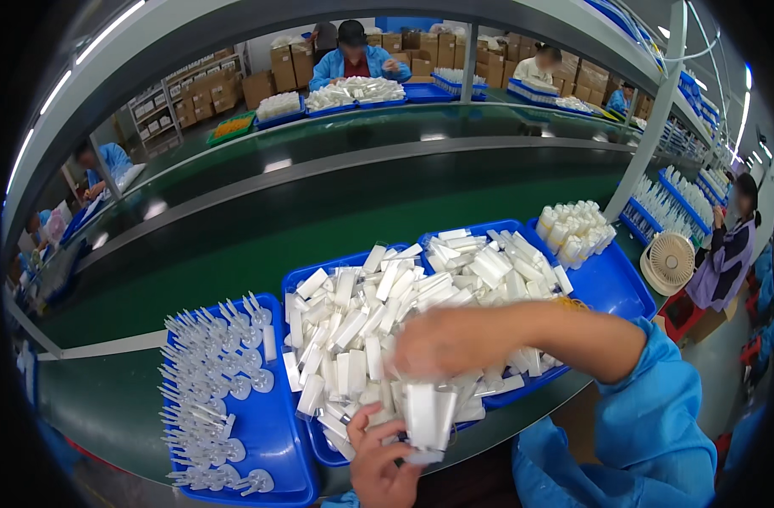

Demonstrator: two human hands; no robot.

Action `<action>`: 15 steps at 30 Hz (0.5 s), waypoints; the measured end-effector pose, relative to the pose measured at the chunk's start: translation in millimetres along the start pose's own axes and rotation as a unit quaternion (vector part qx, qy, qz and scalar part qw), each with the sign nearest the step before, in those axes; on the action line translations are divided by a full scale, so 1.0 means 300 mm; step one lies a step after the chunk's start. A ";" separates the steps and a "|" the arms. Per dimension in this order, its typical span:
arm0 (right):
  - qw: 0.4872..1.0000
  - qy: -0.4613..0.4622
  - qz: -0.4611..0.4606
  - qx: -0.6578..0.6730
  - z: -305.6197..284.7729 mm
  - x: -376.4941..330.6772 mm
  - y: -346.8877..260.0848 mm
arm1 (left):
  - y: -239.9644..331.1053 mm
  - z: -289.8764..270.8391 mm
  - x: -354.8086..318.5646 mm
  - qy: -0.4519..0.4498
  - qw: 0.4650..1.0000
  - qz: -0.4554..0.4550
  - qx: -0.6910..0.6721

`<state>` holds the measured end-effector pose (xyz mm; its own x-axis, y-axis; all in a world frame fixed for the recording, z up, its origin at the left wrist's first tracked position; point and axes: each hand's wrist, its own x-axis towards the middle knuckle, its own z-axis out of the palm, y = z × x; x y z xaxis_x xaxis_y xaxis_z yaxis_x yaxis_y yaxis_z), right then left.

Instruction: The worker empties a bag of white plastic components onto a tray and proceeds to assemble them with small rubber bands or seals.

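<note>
Near the front of the middle trays, my left hand (383,466) has its fingers curled against the side of a bundle of white, clear-wrapped oblong pieces (425,415). My right hand (442,343) reaches across from the right, just above that bundle. Motion smears its fingers, so what they hold, if anything, does not show. Beneath both hands, loose white pieces in clear wrapping (353,326) are heaped over a blue tray (295,278). More such pieces (493,262) fill the blue tray beside it.
Left of the heap, a blue tray (273,423) carries rows of translucent round-based parts with upright stems (205,381). At right, a blue tray (611,284) holds banded white bundles (573,229). A beige fan (668,261) stands beyond. Co-workers sit across the green conveyor (192,254).
</note>
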<state>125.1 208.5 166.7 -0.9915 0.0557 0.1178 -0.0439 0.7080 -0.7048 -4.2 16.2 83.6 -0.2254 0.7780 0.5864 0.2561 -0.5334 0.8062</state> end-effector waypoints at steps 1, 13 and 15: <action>0.990 0.090 0.047 -0.102 -0.027 0.031 0.031 | 0.008 -0.001 0.018 0.018 1.000 0.002 -0.011; 0.937 0.129 0.071 -0.317 -0.071 0.109 0.257 | 0.050 -0.024 0.006 0.089 0.995 -0.041 -0.020; 0.963 0.195 0.129 -0.136 -0.056 0.078 0.150 | 0.042 -0.020 0.016 0.076 0.997 -0.010 0.017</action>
<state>102.1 253.6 149.4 -0.8412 0.4768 0.2549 0.2839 0.7907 -0.5424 -7.8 11.3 97.1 -0.3707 0.7279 0.5768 0.2807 -0.5042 0.8167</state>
